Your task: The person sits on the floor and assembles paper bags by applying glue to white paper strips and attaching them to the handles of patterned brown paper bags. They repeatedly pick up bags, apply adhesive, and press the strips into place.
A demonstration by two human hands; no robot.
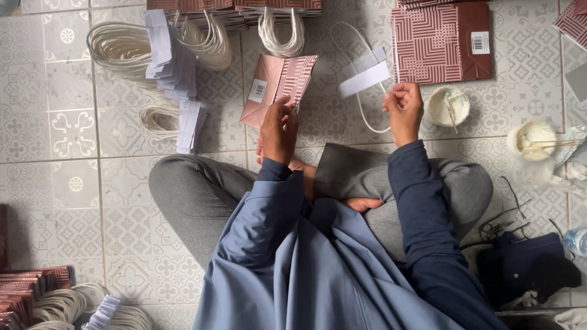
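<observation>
Left hand (279,129) pinches the near edge of a folded pink paper bag (276,85) lying on the tiles. Right hand (403,110) pinches a white cord handle (361,76) with its paper strip. Both look light, flimsy; best gripped at edges.

Pink paper bag (276,87) with maroon geometric lines, white cord handle (361,104), grey floral-patterned floor tiles (73,128).
</observation>
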